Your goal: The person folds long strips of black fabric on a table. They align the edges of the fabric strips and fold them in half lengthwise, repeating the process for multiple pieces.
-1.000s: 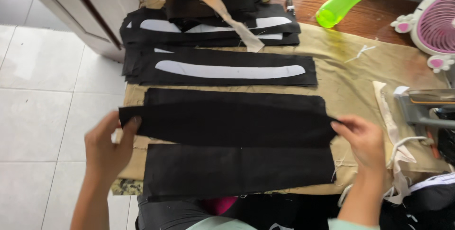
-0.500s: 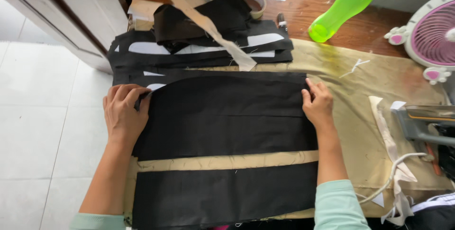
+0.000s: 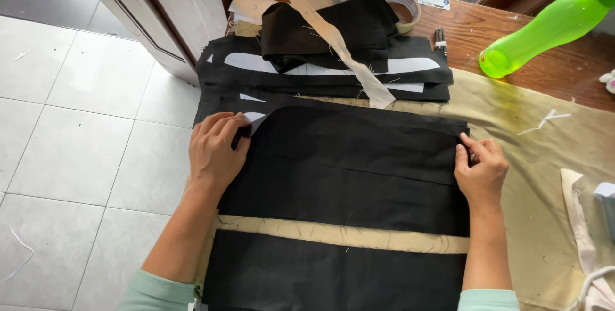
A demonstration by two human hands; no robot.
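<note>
A wide black fabric piece (image 3: pixel 349 163) lies flat on the beige-covered table (image 3: pixel 532 176). My left hand (image 3: pixel 214 147) pinches its upper left corner, which is curled over a white lining shape. My right hand (image 3: pixel 480 170) grips the right edge of the same piece between thumb and fingers. A second black fabric piece (image 3: pixel 333 272) lies nearer to me, with a strip of beige cloth showing between the two.
Stacked black pieces with white curved linings (image 3: pixel 320 71) sit at the back, under a crumpled black cloth and a beige strip (image 3: pixel 339 48). A tape roll (image 3: pixel 405 5), a green bottle (image 3: pixel 544 26) and a white strap (image 3: pixel 576 221) lie around. White tiled floor on the left.
The view has dipped closer. Both hands have gone from lying flat on the black piece to pinching its edges; its upper left corner has been curled over.
</note>
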